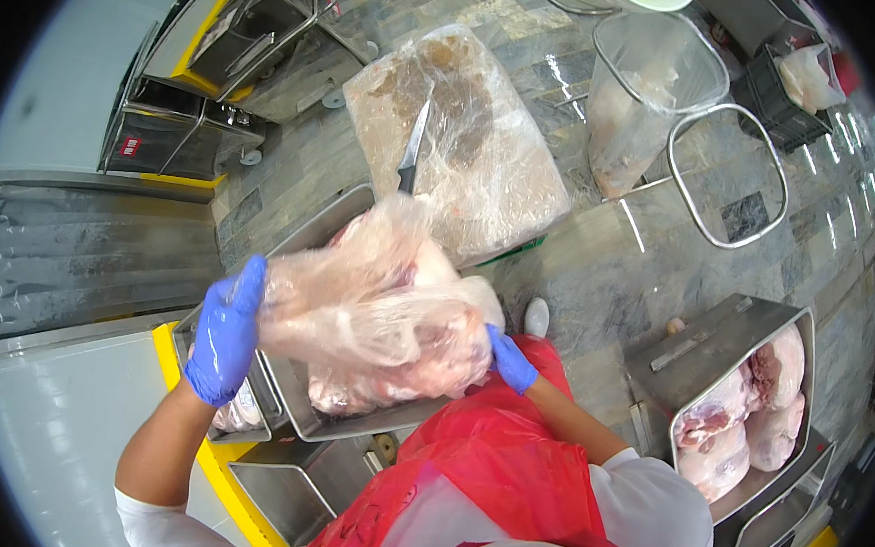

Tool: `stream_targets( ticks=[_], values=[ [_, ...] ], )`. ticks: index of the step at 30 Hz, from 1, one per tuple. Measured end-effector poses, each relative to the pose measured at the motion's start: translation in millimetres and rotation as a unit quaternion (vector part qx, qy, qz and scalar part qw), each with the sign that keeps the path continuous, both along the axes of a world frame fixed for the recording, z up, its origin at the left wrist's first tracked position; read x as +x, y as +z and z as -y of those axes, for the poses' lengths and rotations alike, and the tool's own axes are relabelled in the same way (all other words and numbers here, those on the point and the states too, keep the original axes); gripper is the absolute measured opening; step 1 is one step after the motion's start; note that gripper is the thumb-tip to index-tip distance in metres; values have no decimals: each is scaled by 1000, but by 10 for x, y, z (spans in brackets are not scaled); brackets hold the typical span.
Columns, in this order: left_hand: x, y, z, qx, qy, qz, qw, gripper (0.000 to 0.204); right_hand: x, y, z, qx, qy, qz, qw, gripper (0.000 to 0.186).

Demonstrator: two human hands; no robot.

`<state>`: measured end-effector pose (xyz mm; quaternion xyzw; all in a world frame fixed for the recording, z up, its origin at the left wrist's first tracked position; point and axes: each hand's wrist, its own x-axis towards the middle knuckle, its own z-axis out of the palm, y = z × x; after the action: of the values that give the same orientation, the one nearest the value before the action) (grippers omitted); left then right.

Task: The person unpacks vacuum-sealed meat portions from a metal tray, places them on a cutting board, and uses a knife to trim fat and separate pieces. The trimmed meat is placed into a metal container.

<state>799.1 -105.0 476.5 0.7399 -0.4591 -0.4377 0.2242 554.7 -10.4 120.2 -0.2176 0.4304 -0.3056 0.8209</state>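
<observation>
My left hand (227,333), in a blue glove, is closed on the bunched left end of a clear plastic sheet (346,293), raised and draped over large pieces of pale pink meat (417,358). The meat lies in a steel tub (290,395) in front of me. At the right edge of the meat and film is my blue-gloved right hand (514,363), its fingers curled and partly hidden there. Beyond the tub, a knife (415,147) with a dark handle lies on a large plastic-wrapped block (504,167), blade pointing away.
A steel tub (693,349) of large meat pieces stands at right. Behind it are a metal hoop stand (729,176) and a clear bag (633,110) in a frame. Steel carts with yellow edges (207,29) line the left, beside a dark crate (784,99) far right.
</observation>
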Motion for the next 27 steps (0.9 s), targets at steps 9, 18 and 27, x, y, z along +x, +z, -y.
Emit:
stream_targets(
  ticks=[9,18,27],
  values=[
    [-698,-543,1226,-209,-220,94,948,43,-454,-436,1314,-49,-268,43,961,62],
    [-1203,-1101,2472,-157,-66,-68,983,49,-663,-160,1933,-121,-205,-137,962,50],
    [-786,-1658,2425,-254,-132,198,937,64,-887,264,2051,-132,-25,-271,953,65]
  ],
)
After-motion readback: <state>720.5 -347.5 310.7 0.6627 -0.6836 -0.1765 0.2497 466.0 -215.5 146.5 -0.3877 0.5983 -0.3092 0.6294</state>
